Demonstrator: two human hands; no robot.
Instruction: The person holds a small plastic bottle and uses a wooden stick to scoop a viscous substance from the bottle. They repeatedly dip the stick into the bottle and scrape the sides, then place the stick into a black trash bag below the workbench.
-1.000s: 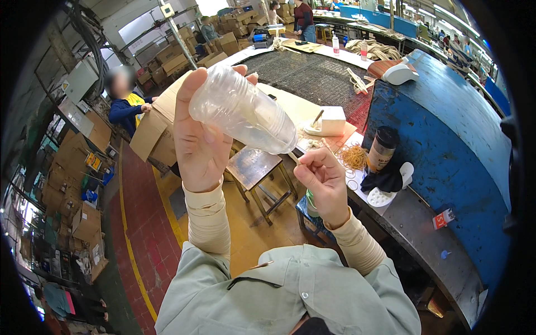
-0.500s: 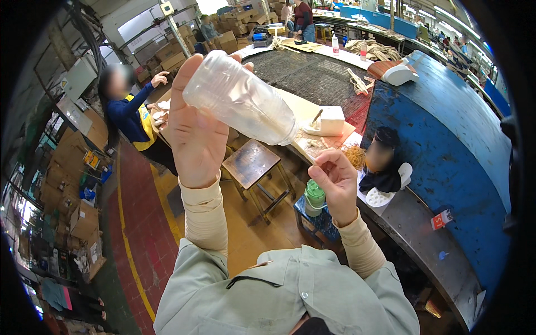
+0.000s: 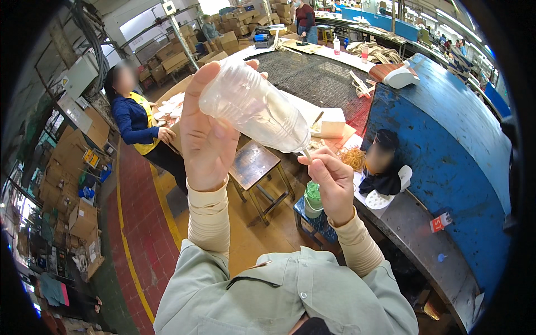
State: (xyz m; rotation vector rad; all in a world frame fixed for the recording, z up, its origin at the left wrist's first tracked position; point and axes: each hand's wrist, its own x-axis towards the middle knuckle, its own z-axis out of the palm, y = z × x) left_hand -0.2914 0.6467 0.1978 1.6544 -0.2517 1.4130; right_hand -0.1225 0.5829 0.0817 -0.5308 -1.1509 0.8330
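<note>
My left hand [image 3: 209, 137] is wrapped round a clear, ribbed plastic bottle [image 3: 258, 106] and holds it raised in front of me. The bottle is tilted, its base at the upper left and its mouth pointing down to the right. At that mouth, my right hand [image 3: 330, 181] pinches a thin, pale stick or tube [image 3: 307, 155] between thumb and fingertips. The stick's upper end meets the bottle opening; whether it goes inside I cannot tell. Below my right hand, a green-topped container [image 3: 313, 195] stands on a small blue stool [image 3: 309, 216].
A wooden stool [image 3: 254, 165] stands ahead. To the right curve a blue machine housing [image 3: 446, 134] and a metal ledge [image 3: 413, 234], with a dark-capped head-shaped object [image 3: 382, 153] and rubber bands [image 3: 353, 159] nearby. A co-worker [image 3: 134, 120] stands at the left beside a box of pale pieces [image 3: 169, 110].
My left hand has brought the bottle to the right and slightly down, so its mouth now meets the stick in my right hand. The co-worker at the left has lowered a raised arm.
</note>
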